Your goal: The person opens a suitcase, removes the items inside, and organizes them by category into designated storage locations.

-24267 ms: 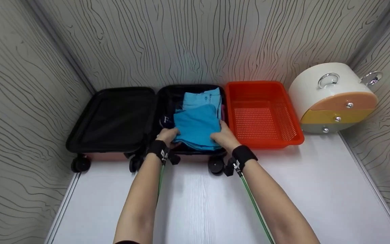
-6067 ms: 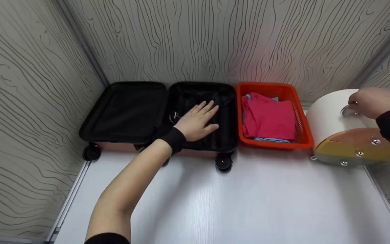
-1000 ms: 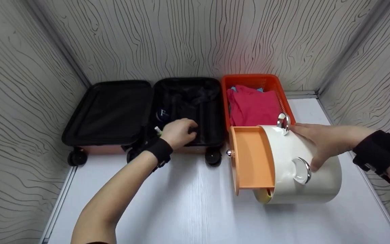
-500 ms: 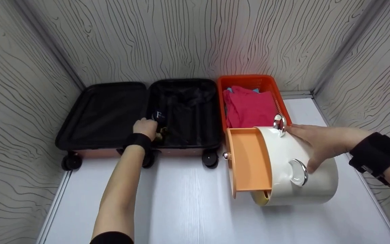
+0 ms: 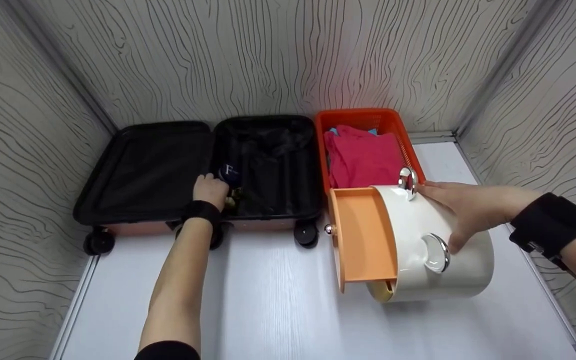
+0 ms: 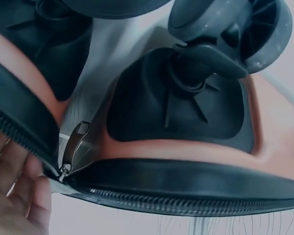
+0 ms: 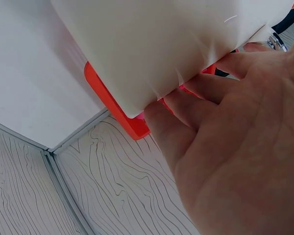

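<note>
My left hand [image 5: 210,191] reaches down at the inner edge of the open black-lined suitcase [image 5: 268,217], back of the hand up. Beside its fingers are a small gold-coloured object [image 5: 232,197] and a round navy item marked with an F [image 5: 230,173]. The left wrist view shows bent fingers [image 6: 39,196] by the zip; I cannot tell whether they hold anything. My right hand [image 5: 478,207] rests with spread fingers on the curved white top of a drawer box [image 5: 468,270]. Its orange top drawer [image 5: 368,235] is pulled out, facing the suitcase.
The suitcase lid [image 5: 148,170] lies flat at the left. An orange-red basket [image 5: 408,145] holding folded pink clothes [image 5: 365,157] stands behind the drawer box, overlapped by it in this view. Suitcase wheels [image 5: 306,234] project at the front. Patterned walls [image 5: 268,60] enclose the white table [image 5: 268,300].
Over the last second my left hand has moved left within the suitcase. Earlier, clothes went from suitcase to basket, the drawer box was turned and brought forward, and its orange drawer opened.
</note>
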`<state>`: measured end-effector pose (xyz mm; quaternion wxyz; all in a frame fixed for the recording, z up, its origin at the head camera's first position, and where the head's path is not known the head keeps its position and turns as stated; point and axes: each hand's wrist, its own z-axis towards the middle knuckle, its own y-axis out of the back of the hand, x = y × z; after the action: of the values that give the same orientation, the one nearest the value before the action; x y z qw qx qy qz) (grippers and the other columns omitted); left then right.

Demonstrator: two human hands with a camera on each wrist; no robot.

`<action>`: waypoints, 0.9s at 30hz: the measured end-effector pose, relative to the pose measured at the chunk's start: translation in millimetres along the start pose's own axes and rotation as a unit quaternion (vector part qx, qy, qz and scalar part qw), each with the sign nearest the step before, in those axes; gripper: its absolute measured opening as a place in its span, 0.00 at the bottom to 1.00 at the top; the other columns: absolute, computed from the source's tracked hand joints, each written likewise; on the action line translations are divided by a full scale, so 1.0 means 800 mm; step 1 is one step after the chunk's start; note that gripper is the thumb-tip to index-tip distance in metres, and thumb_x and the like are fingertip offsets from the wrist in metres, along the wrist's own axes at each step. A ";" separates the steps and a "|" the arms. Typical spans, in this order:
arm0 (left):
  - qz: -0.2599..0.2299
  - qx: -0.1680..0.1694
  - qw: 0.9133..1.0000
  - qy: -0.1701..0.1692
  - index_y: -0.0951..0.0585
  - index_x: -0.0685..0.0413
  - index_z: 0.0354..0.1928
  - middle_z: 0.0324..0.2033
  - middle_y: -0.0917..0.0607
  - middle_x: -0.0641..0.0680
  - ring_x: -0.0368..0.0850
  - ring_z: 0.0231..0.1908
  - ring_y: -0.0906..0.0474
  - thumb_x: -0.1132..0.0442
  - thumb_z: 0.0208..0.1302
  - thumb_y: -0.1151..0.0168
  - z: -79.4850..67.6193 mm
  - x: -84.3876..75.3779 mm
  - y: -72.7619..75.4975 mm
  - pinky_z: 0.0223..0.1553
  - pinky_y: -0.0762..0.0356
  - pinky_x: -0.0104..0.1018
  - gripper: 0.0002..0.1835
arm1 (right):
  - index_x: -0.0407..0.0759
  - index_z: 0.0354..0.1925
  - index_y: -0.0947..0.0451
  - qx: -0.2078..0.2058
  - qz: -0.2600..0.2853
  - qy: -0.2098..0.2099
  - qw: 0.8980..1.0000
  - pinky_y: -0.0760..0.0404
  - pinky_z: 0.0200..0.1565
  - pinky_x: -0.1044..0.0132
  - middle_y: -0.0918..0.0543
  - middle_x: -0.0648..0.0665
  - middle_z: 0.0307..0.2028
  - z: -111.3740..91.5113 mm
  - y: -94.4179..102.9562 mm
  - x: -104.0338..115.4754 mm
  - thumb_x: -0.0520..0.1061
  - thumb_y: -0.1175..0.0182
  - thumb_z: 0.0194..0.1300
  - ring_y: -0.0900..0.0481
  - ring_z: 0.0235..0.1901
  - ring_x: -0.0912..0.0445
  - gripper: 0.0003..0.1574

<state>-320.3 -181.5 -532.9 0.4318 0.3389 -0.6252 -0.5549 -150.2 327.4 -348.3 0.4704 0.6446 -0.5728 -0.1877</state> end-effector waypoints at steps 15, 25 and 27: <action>-0.267 -0.003 0.963 0.034 0.12 0.58 0.50 0.44 0.12 0.58 0.55 0.42 0.16 0.63 0.72 0.37 -0.005 -0.013 0.064 0.48 0.20 0.50 0.11 | 0.32 0.78 0.49 0.000 -0.009 0.010 1.000 0.21 0.53 0.41 0.34 0.31 0.72 0.002 0.000 -0.001 0.57 0.16 0.39 0.30 0.60 0.42 0.80; -0.426 -0.067 0.902 -0.038 0.13 0.55 0.54 0.47 0.13 0.52 0.44 0.43 0.18 0.58 0.75 0.38 -0.003 -0.080 0.160 0.47 0.21 0.40 0.13 | 0.32 0.78 0.48 0.001 -0.006 0.002 1.000 0.19 0.50 0.44 0.33 0.32 0.70 0.002 0.001 -0.001 0.57 0.16 0.37 0.28 0.56 0.44 0.80; -0.443 -0.078 0.891 -0.056 0.13 0.54 0.54 0.47 0.13 0.51 0.42 0.42 0.19 0.58 0.74 0.37 -0.003 -0.098 0.178 0.46 0.21 0.38 0.13 | 0.33 0.78 0.48 0.003 0.000 -0.002 1.000 0.19 0.48 0.46 0.32 0.33 0.70 0.001 0.002 -0.001 0.57 0.16 0.37 0.28 0.55 0.45 0.80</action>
<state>-279.5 -89.8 -405.1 0.1304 0.5144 -0.3880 -0.7535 -151.9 327.6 -348.0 0.4669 0.6458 -0.5742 -0.1878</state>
